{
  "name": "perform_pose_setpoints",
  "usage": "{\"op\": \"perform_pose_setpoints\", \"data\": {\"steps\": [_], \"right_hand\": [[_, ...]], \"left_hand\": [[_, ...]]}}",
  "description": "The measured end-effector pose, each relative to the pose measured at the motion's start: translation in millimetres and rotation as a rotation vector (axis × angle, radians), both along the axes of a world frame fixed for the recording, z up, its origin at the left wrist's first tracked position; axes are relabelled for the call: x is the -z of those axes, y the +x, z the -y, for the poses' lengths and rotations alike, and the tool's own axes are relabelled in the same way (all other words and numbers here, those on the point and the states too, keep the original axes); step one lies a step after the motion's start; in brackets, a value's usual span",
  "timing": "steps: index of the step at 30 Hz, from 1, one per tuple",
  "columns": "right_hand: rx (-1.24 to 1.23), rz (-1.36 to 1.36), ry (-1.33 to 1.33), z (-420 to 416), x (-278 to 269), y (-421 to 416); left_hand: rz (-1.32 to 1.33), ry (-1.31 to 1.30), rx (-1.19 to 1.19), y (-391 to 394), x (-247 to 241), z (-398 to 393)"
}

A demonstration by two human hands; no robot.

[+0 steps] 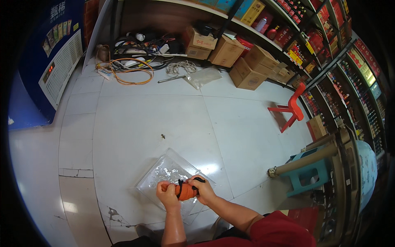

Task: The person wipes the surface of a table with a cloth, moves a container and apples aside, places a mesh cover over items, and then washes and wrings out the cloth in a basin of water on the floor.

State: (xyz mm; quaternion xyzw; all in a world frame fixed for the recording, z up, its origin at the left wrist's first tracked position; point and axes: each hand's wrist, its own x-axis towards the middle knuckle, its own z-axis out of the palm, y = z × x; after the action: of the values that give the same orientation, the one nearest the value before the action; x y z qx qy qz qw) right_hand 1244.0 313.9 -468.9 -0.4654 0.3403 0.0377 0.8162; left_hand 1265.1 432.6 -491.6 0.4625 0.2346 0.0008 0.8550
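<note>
An orange rolled bundle (186, 192), perhaps fabric, is held between my two hands, with black cords or straps around it. My left hand (167, 195) grips its left end near one black tie. At the right end, my right hand (202, 190) holds the bundle with a black cord piece across the fingers. Below the hands, a shallow transparent plastic tray (166, 153) lies turned cornerwise on the tiled floor, with a wet-looking, shiny inner surface. The palms and the underside of the bundle are hidden.
A small dark scrap (163, 136) lies beyond the tray. Farther off are an orange hose (132, 82), a metal rod (171, 79), a plastic bag (203, 77) and cardboard boxes (226, 51). A red chair (295, 106) and a teal stool (308, 179) stand right; a blue freezer (31, 61) stands left.
</note>
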Motion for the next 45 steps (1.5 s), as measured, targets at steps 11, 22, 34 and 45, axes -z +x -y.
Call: {"op": "perform_pose_setpoints", "data": {"steps": [11,22,34,45], "right_hand": [[-0.515,-0.225,-0.172,20.2,-7.6,39.3],[-1.012,-0.258,-0.597,24.5,-2.4,59.3],[-0.923,-0.178,-0.293,25.0,22.1,54.3],[-0.423,-0.302,-0.029,18.2,148.1,24.5]], "left_hand": [[0.494,0.465,0.222,0.8,-19.6,0.6],[0.628,0.491,0.42,6.4,-31.1,-2.6],[0.51,0.216,0.528,0.9,17.4,-2.9],[-0.417,-0.203,0.065,-14.1,124.7,-7.1]]}}
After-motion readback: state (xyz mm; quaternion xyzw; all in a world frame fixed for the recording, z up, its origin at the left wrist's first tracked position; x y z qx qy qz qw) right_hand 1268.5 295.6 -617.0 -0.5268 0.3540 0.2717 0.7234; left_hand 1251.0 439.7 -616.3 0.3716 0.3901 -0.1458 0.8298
